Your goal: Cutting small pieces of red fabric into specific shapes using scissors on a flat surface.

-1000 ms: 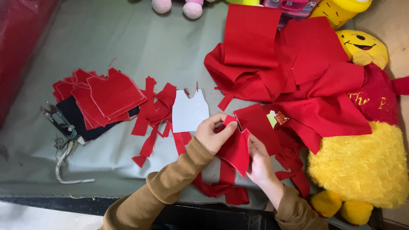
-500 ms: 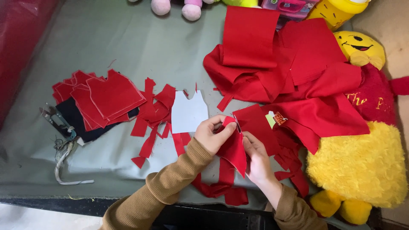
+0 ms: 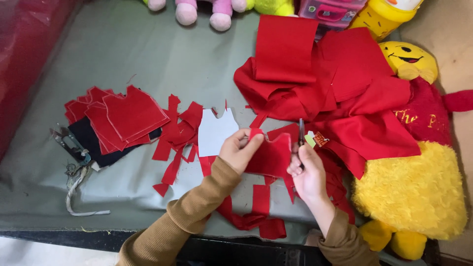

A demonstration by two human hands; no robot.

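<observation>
Your left hand (image 3: 240, 151) pinches the top edge of the red felt piece (image 3: 271, 156), held just above the tabletop (image 3: 148, 59); your right hand (image 3: 305, 170) is closed round small scissors (image 3: 301, 132) at its right edge. Keep the felt taut and cut in short snips. A small orange tag (image 3: 320, 139) lies just right of the blades on the red fabric heap (image 3: 335, 83).

Soft, even daylight fills the scene, with only faint shadows beneath the hands and fabric scraps. Reds look saturated, nearly flat (folds lose detail). A mild sheen shows along the left edge. Focus is fairly sharp centrally; the far corners bend slightly.
</observation>
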